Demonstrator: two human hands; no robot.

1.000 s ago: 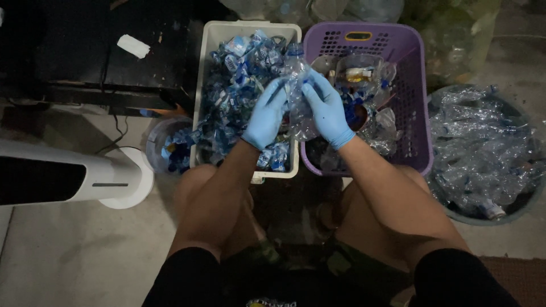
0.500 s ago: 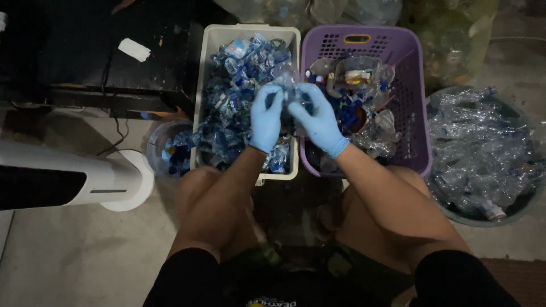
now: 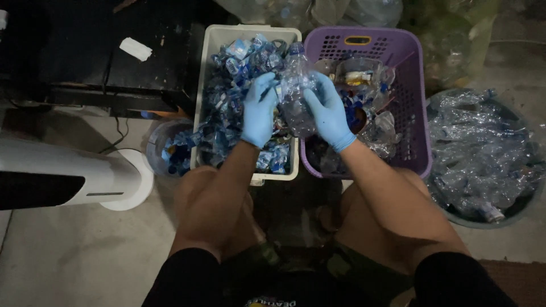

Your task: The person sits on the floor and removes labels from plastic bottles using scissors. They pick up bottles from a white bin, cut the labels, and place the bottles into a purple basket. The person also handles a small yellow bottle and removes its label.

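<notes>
Both my hands wear blue gloves. Between them is a clear crushed plastic bottle (image 3: 293, 91), held up over the gap between two crates. My left hand (image 3: 259, 111) pinches the bottle's left side near its label. On the bottle's right side, my right hand (image 3: 327, 111) wraps around it. Below the left hand a white crate (image 3: 227, 35) is heaped with torn blue bottle labels. The purple basket (image 3: 412, 102) under my right hand contains clear bottles.
A small round tub (image 3: 159, 145) with blue caps stands left of the white crate. At right a dark round tub (image 3: 483, 153) is full of crushed clear bottles. A white fan base (image 3: 68, 182) lies at left, a black shelf (image 3: 85, 62) behind it. My knees fill the foreground.
My hands have shifted slightly on the bottle, the left fingers now pinching at its label side. The bottle stays over the crates.
</notes>
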